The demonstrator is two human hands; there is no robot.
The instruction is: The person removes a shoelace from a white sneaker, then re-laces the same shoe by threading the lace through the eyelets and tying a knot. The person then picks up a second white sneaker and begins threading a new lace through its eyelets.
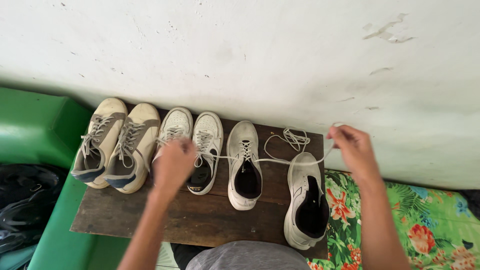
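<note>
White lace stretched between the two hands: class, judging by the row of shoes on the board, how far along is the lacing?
Done: five shoes look laced, from the tan pair to the grey-white sneaker. In hand: the left hand and right hand hold a long white shoelace taut between them. Left: the unlaced white sneaker nearest the right hand shows no lace, and a loose lace coil lies on the dark wooden board.

6 shoes (243, 165) crowd the bench (190, 220); its front strip lies bare.
</note>
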